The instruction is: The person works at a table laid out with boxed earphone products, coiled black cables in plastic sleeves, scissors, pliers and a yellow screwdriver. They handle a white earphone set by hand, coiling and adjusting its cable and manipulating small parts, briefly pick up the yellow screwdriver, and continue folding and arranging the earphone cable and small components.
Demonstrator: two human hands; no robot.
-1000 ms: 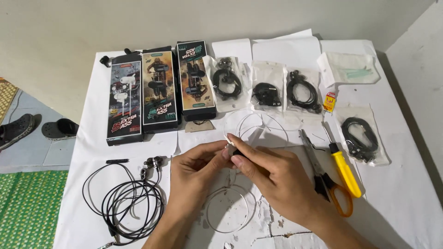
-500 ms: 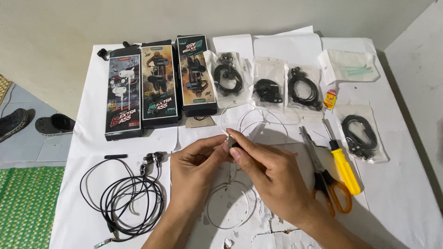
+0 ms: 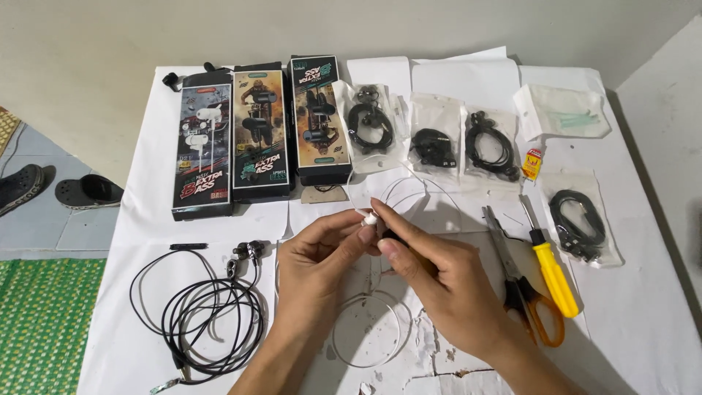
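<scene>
White earbud (image 3: 370,217) at frame centre sits pinched in my left hand (image 3: 322,256) while my right hand (image 3: 431,274) grips its dark part; I judge small, steady pressure works best.

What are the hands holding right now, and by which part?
Both hands, left and right, pinch a small white earbud piece on a thin white cable, at its tip.
</scene>
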